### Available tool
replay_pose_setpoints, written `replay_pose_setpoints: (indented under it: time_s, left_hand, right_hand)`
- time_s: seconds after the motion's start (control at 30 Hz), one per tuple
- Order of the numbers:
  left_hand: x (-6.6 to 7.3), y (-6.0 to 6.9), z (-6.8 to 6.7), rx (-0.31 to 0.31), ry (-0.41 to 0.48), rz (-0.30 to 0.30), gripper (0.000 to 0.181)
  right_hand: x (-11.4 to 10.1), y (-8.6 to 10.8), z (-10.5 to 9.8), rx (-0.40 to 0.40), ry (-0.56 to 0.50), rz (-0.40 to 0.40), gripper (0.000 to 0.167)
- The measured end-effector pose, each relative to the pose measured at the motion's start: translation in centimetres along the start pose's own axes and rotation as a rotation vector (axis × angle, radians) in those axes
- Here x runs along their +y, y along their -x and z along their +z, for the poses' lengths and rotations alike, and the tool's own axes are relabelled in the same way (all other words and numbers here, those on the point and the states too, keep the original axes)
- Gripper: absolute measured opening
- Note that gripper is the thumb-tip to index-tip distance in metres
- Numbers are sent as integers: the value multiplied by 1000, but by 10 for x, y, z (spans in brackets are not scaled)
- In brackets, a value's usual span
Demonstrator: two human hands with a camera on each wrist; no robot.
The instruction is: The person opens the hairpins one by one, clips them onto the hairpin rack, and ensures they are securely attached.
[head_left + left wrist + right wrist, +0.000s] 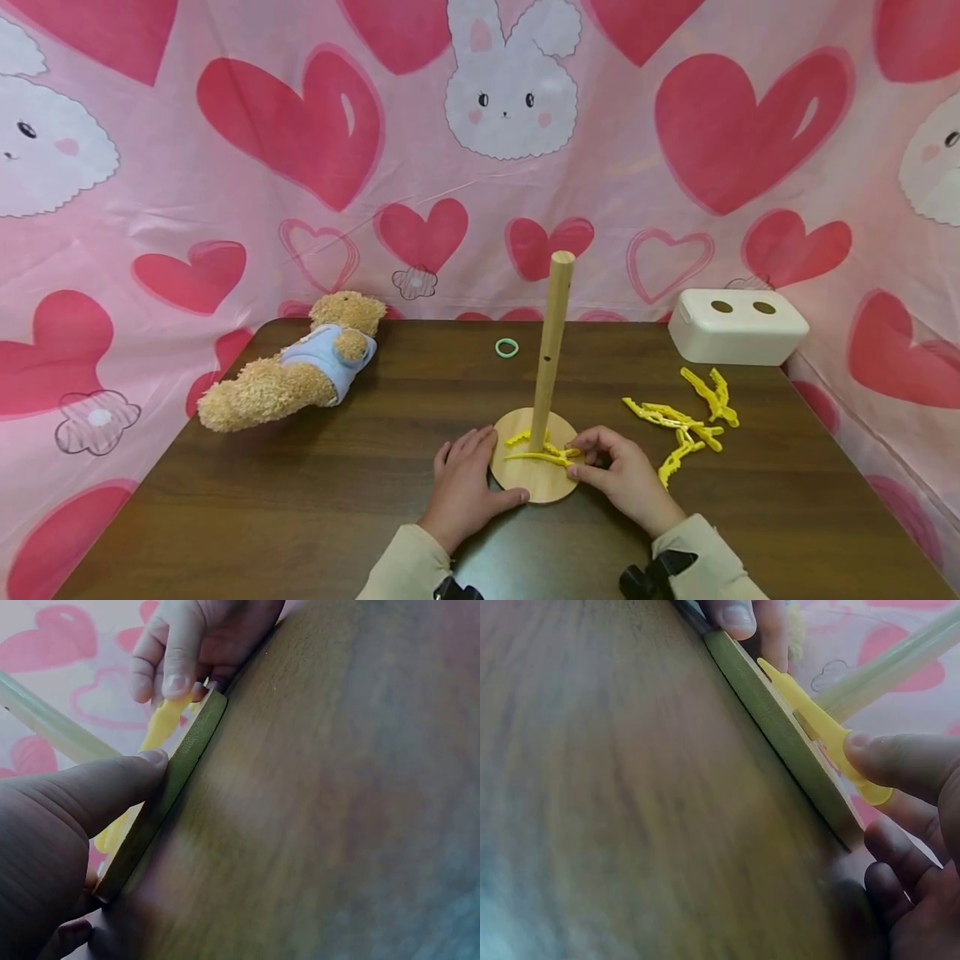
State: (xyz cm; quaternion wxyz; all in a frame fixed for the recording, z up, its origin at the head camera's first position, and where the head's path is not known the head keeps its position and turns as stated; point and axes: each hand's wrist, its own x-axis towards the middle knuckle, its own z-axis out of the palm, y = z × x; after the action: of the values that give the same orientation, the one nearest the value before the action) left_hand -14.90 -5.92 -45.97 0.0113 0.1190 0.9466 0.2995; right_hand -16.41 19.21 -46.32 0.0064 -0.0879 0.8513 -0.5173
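A wooden stand has a round base and an upright post. My left hand holds the base at its left side, with the thumb on the near rim. Low on the post lies a yellow alligator hair clip, one arm in front of the post and the other behind it. The thumb and fingers of my right hand pinch the clip's right end, above the base's right edge. Whether the clip touches the post is hard to tell.
Several more yellow hair clips lie in a loose group to the right. A white box with two holes stands at the back right. Behind the stand is a green ring. A teddy bear lies at the left.
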Motion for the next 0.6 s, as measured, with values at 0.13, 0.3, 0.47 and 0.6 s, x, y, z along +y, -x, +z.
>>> replay_pose_setpoints:
  time_s: [0.13, 0.3, 0.47, 0.6]
  left_hand:
    - [-1, 0, 1, 4, -10, -3, 94]
    - [-1, 0, 1, 11, -19, 3, 94]
    - [-2, -1, 1, 14, -16, 7, 93]
    - [-3, -1, 2, 12, -9, 3, 94]
  right_hand:
    - [1, 0, -1, -7, -4, 16, 27]
    - [0, -1, -2, -19, -10, 34, 29]
    - [1, -1, -2, -13, -2, 40, 30]
    - [1, 4, -3, 33, -26, 18, 30]
